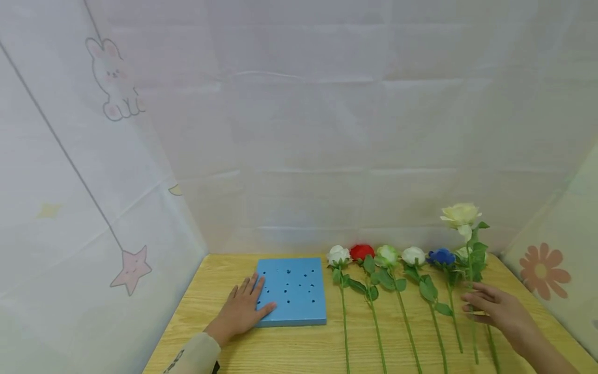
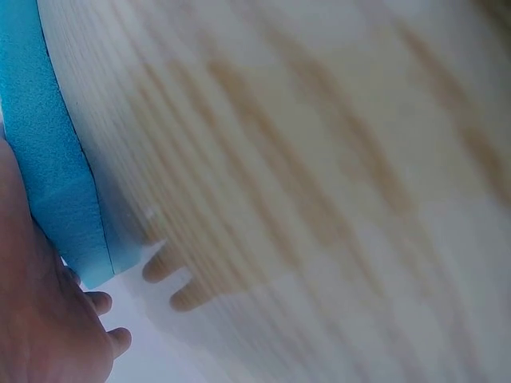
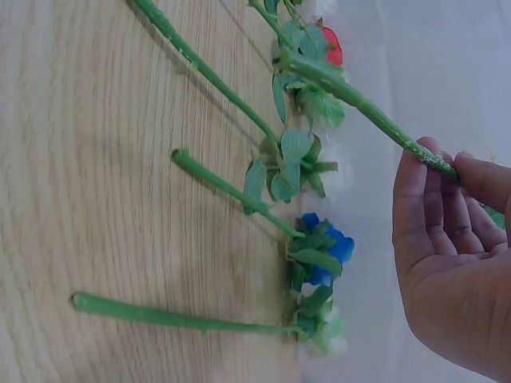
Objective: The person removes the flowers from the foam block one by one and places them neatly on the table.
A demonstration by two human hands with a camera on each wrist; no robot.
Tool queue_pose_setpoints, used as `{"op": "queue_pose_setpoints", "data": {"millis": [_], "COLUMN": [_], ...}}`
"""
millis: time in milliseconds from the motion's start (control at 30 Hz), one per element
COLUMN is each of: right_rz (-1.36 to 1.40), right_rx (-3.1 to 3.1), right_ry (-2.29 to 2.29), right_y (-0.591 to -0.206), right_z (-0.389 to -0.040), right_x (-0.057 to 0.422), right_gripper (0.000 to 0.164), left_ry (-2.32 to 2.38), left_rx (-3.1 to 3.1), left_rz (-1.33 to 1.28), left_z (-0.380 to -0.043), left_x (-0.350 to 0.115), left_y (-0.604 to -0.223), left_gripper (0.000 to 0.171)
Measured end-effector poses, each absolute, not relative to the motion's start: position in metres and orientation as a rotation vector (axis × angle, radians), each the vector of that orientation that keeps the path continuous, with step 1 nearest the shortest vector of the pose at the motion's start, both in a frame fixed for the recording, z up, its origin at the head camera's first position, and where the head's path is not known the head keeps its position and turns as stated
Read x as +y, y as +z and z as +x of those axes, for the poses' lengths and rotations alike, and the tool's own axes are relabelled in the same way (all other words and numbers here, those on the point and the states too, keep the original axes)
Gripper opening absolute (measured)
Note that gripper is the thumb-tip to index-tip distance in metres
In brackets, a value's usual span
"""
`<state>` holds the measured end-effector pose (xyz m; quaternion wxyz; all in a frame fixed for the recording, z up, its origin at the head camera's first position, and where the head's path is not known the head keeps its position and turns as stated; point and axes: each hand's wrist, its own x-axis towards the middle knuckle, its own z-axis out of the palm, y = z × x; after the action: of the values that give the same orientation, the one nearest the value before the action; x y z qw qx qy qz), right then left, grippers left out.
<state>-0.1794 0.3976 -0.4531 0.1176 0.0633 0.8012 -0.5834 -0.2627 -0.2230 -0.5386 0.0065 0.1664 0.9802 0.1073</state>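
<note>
My right hand (image 1: 502,311) pinches the green stem (image 3: 359,100) of a pale yellow artificial rose (image 1: 460,214) between thumb and fingers. The bloom stands upright above the others in the head view, and the stem's cut end points down. My left hand (image 1: 240,306) lies with spread, straight fingers on the left edge of a light blue foam block (image 1: 299,306) dotted with small holes. In the left wrist view part of that hand (image 2: 48,319) shows beside the block's side (image 2: 52,136).
Lying in a row on the wooden table (image 1: 289,353) are a white rose (image 1: 338,255), a red rose (image 1: 362,252), a light green rose (image 1: 386,256), another white rose (image 1: 413,255) and a blue rose (image 1: 441,256). A further pale rose (image 3: 323,331) lies at the right end. Cloth walls surround the table.
</note>
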Motion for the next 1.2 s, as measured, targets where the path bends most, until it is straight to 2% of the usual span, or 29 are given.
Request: {"op": "queue_pose_setpoints", "data": {"millis": [300,500,767,1200], "right_rz": [0.166,0.287,0.327,0.435], "right_rx": [2.339,2.378,2.345,2.365], "right_ry": [-1.728,-1.667,-1.713,-1.603], "right_y": [-0.459,-0.463,-0.47,-0.484], "right_z": [-0.178,-0.18,-0.176,-0.172], "right_x": [0.427,0.444,0.463,0.49], "right_gripper": [0.077,0.089,0.088,0.102], "left_ry": [0.378,0.38,0.373,0.365], "left_rx": [3.063,3.059,3.055,3.069], "left_rz": [0.511,0.509,0.502,0.507], "left_z": [-0.263,-0.264,-0.266,-0.266], "left_x": [-0.223,-0.224,-0.225,-0.223], "left_y": [-0.538,-0.541,-0.543,-0.543], "left_gripper": [0.093,0.094,0.096,0.096]}}
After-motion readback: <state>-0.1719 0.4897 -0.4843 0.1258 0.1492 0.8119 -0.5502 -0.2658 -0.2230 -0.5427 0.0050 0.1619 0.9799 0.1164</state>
